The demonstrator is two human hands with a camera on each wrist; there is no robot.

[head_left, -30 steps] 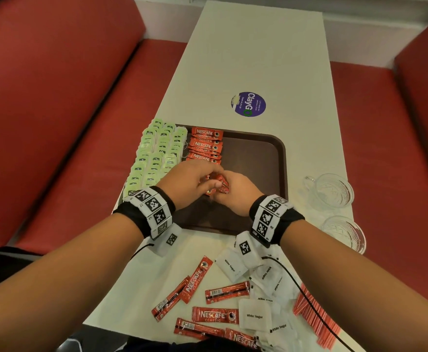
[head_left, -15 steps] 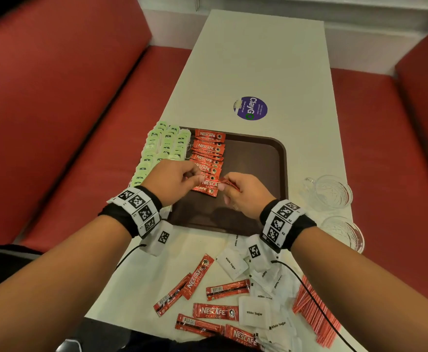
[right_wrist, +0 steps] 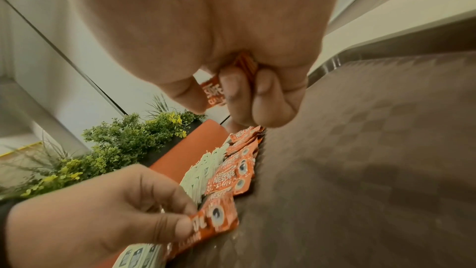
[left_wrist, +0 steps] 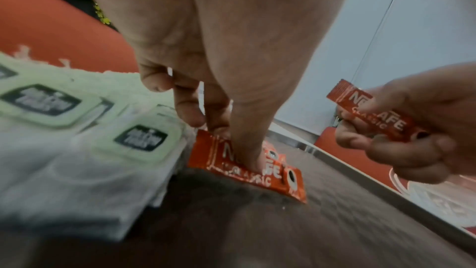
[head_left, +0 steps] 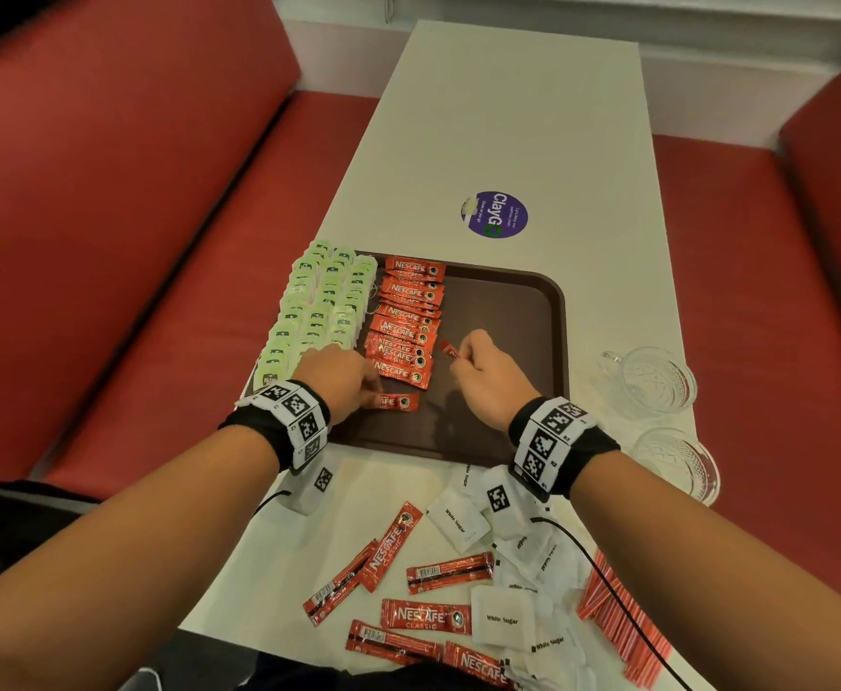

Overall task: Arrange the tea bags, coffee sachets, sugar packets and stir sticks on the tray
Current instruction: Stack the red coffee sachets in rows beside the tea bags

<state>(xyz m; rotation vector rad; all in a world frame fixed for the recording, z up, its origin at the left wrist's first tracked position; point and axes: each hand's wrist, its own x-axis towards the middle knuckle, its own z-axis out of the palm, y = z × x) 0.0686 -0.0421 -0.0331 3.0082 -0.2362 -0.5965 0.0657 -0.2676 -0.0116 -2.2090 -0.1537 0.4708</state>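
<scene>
Even indoor light, soft shadows — wrist views blurred, edges bent by wide-angle lens

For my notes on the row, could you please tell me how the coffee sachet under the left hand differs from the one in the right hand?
The left hand presses its sachet flat on the tray, at the row's near end; the right hand pinches its sachet clear of the tray, tilted. Both are red Nescafe Classic sachets.

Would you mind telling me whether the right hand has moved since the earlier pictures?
Yes. The right hand has drawn rightward, away from the column of red coffee sachets on the brown tray.
</scene>
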